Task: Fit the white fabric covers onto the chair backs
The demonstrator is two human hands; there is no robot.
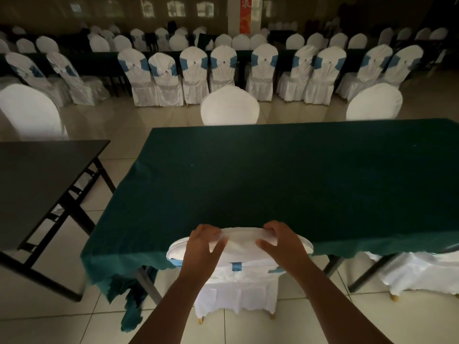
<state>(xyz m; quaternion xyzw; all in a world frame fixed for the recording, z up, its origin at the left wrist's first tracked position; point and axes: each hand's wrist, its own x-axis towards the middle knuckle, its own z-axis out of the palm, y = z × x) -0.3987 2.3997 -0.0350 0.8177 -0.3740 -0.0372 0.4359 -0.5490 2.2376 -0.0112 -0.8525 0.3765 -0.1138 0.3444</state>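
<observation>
A chair (236, 291) dressed in white with a blue sash stands at the near edge of the green-clothed table (285, 175). A white fabric cover (242, 240) lies bunched over the top of its back. My left hand (203, 244) pinches the cover's left side, fingers over the top edge and thumb toward me. My right hand (280, 240) grips its right side the same way. Between the hands the cover stretches in a rounded band. The chair's seat is hidden under the table.
A bare dark folding table (37, 175) stands at the left. A second white-covered chair (417, 271) sits to the right under the green cloth. Covered chairs (229, 105) face me across the table, with rows of sashed chairs (193, 75) behind. The floor is pale tile.
</observation>
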